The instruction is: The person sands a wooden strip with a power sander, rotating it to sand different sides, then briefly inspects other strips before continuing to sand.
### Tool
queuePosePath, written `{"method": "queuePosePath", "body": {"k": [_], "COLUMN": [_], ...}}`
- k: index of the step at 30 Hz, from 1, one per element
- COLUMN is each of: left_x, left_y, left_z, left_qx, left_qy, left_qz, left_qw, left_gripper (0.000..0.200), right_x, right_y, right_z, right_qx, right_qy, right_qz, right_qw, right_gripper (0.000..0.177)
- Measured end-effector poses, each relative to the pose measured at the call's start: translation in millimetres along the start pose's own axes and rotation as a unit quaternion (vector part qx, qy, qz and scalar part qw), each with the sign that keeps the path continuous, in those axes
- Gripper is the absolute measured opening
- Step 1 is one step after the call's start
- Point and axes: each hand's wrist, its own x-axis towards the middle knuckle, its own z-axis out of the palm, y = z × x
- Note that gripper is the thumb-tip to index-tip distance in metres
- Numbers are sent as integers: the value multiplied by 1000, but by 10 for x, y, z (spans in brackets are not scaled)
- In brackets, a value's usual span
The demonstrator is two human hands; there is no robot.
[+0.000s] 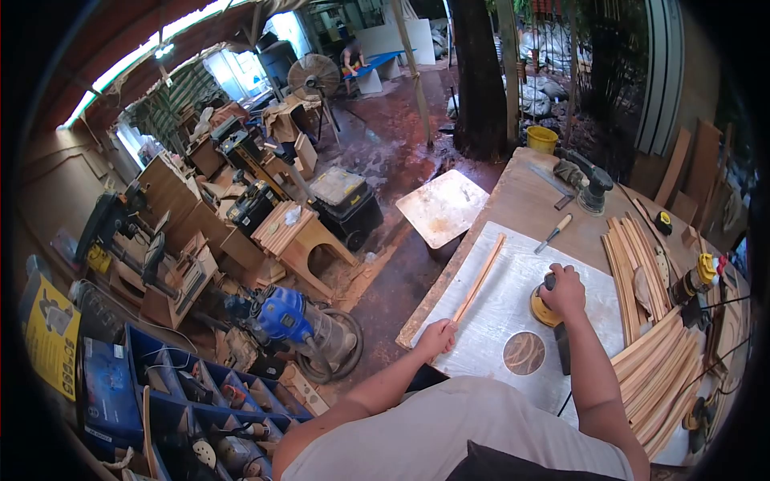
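Note:
My left hand [437,339] is closed around the near end of a thin wooden strip [481,276], which points away from me along the left side of a silvery covered work surface [513,240]. My right hand [566,289] grips the top of a yellow and black palm sander [545,311]. The sander is over the silvery sheet, to the right of the strip and apart from it. Nearer to me, a round patch of wood grain [524,353] shows in the sheet. A chisel [553,233] with a light handle lies beyond the sander.
Stacked wooden strips [654,377] cover the bench's right side, near a yellow-topped power tool [696,278] and tape measure [663,223]. Another sander [595,191] stands at the far end. Left on the floor is a blue shop vacuum [293,321]. A person [352,60] works far back.

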Motion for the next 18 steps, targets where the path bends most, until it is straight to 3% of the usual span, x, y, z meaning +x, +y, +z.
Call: {"method": "queuePosePath", "body": {"k": [18], "left_x": [-20], "left_y": [19], "left_z": [2], "left_qx": [-4], "left_qy": [4], "left_qz": [5], "left_qw": [1000], "left_gripper": [31], "right_x": [-5], "right_y": [8], "right_z": [19], "right_qx": [-3], "right_qy": [0], "right_qz": [2], "right_qw": [1000], "right_gripper": [53]}}
